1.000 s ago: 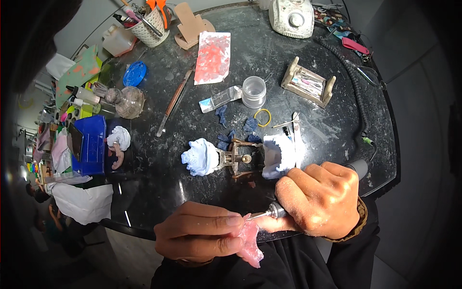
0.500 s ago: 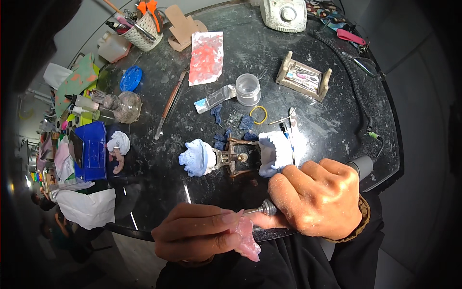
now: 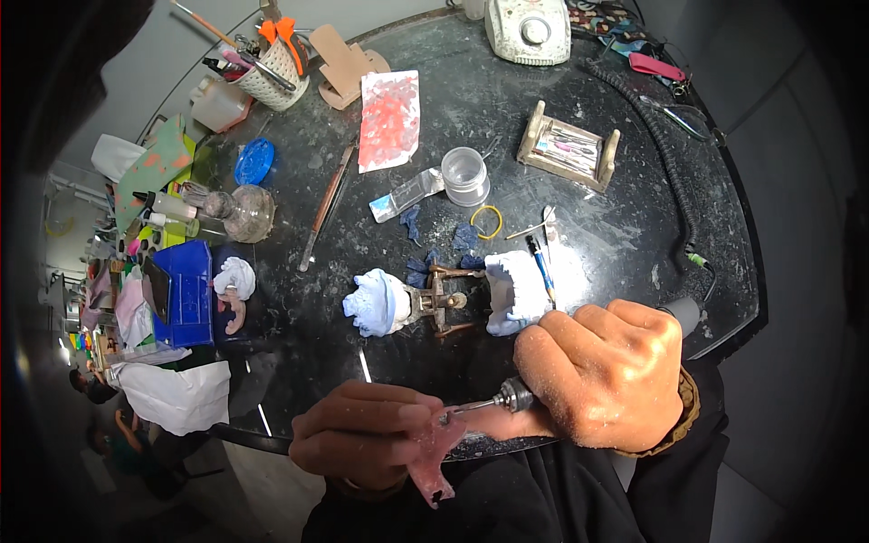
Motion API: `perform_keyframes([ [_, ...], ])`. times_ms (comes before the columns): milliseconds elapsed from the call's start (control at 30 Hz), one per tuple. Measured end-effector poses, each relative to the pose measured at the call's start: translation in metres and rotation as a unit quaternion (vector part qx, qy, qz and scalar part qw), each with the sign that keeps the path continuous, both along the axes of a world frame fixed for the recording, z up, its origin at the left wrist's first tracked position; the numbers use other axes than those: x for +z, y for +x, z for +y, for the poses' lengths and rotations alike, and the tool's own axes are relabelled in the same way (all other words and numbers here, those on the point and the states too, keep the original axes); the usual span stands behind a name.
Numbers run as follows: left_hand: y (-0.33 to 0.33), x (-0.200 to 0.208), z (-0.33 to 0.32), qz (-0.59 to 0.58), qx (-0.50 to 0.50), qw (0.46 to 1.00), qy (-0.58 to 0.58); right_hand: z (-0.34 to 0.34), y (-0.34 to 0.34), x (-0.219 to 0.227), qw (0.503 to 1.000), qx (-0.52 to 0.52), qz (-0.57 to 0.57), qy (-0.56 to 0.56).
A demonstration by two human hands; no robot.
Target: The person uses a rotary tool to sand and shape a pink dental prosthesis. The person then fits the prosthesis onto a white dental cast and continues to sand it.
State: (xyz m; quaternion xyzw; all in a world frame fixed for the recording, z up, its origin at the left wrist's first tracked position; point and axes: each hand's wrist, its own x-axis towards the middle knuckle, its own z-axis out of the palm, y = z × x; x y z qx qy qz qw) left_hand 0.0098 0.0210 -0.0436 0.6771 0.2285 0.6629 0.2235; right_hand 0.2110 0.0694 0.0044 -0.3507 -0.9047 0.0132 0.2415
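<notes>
At the table's near edge my left hand pinches a thin, pink, translucent denture plate between thumb and fingers. My right hand is wrapped round a rotary handpiece, whose grey body shows behind the fist. The handpiece's slim bur points left and meets the plate's upper edge; whether it presses there I cannot tell. Pale dust dots the right hand. Just beyond both hands lies an opened brass articulator, with a bluish-white plaster cast on its left and a white cast on its right.
A clear cup, a yellow rubber band and blue wax scraps lie beyond the articulator. Left stand a glass burner and a blue box. The handpiece's control unit and coiled cord sit far right.
My left hand has turned the plate, so its broad face now shows and its lower end points down-left. The handpiece has shifted slightly right, with more of its bur visible.
</notes>
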Motion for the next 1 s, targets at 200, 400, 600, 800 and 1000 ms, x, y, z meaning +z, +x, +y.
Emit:
perform_keyframes([
  [200,0.003,0.000,-0.004,0.002,0.039,0.999,-0.006,0.001,-0.001,0.000,1.000,0.003,0.005,0.003],
  [400,0.004,0.003,-0.008,0.007,0.045,0.999,-0.028,0.001,-0.002,0.001,0.999,0.016,0.034,0.010],
  [600,0.008,0.004,-0.006,0.040,0.091,0.995,-0.016,0.001,-0.004,0.001,1.000,0.019,0.014,0.014],
  [800,0.011,0.002,-0.007,0.007,0.093,0.994,-0.048,0.001,-0.004,0.004,1.000,0.018,0.017,0.010],
  [1000,0.011,0.001,-0.006,-0.056,0.032,0.995,-0.082,0.000,-0.003,0.004,1.000,0.019,0.020,0.012],
])
